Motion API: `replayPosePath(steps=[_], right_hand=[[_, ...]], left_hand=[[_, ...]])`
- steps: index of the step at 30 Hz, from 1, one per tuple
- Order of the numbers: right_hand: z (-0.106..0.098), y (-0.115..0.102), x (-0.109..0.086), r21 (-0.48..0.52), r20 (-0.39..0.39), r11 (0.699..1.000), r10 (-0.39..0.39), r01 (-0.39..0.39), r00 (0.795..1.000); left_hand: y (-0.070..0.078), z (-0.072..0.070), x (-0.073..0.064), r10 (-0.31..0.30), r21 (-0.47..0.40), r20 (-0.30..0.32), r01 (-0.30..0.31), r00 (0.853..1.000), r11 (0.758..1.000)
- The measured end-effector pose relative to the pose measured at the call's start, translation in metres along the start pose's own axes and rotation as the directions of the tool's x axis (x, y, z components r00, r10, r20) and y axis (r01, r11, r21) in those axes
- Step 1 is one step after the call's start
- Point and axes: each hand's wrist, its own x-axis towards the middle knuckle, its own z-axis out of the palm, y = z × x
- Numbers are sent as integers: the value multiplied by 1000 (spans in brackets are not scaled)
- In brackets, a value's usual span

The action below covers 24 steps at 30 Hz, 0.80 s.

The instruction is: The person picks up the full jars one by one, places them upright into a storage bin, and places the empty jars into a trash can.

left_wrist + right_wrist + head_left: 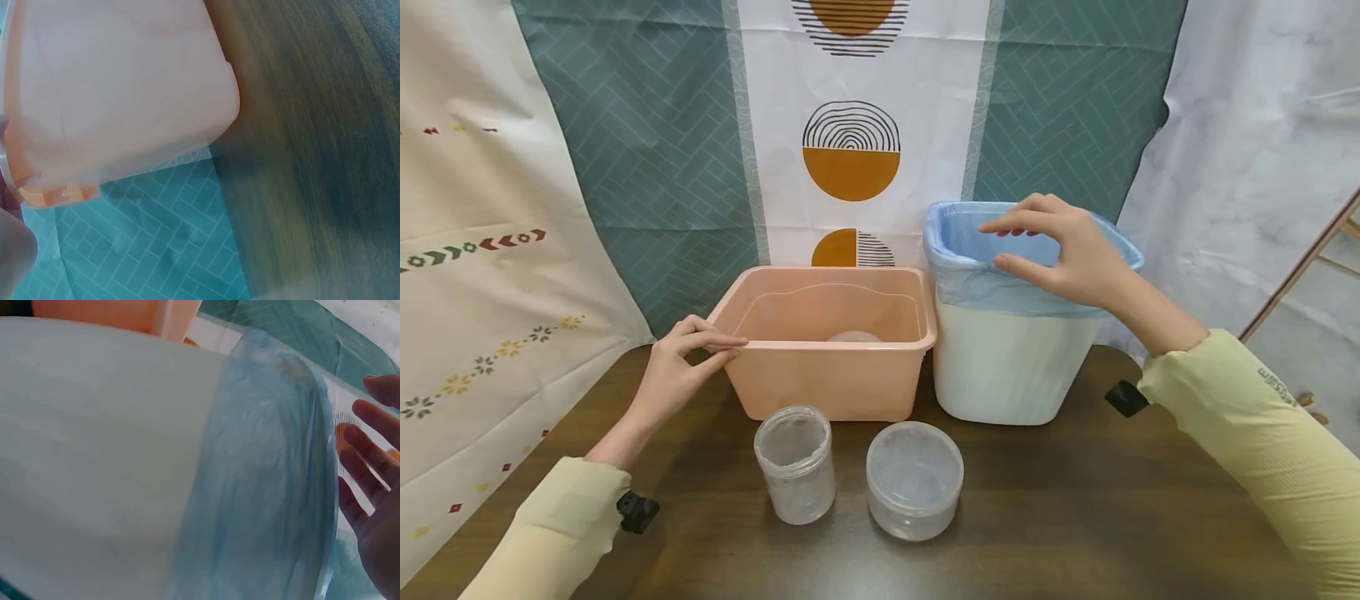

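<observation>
My left hand [679,367] pinches the rim of a peach plastic tub [827,379] at its front left corner, fingers over the edge and thumb below. The left wrist view shows the tub's outer wall [131,81] close up. My right hand [1067,250] is raised over the mouth of a white trash bin [1000,367]. Its thumb and fingers stand apart with nothing between them. A blue bag [269,456] lines the bin and folds down over its rim. In the right wrist view the spread fingers [369,453] lie just beyond that bagged rim.
On the dark wooden table [1075,517], a clear lidless jar [801,487] stands before the tub, beside a wider, shorter clear container [914,487]. A pale round thing [855,337] shows inside the tub. A patterned curtain [662,142] hangs behind.
</observation>
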Motion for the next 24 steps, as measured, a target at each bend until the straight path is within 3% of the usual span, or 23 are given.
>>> replayPosePath(steps=[4,14,21,24], right_hand=[[-6,4,-16,14,-68,999,-46,47,997],[-20,21,-51,23,-179,999,-45,50,983],[-23,29,-71,-1,-247,1000,-9,9,969],[-24,32,-77,-16,-280,1000,-5,1,960]], left_hand=[[1,0,0,4,-3,1,-4,1000,1000],[3,-1,0,-5,-6,2,5,1000,1000],[6,1,0,-14,-2,-10,14,1000,1000],[15,1,0,-5,1,-13,5,1000,1000]])
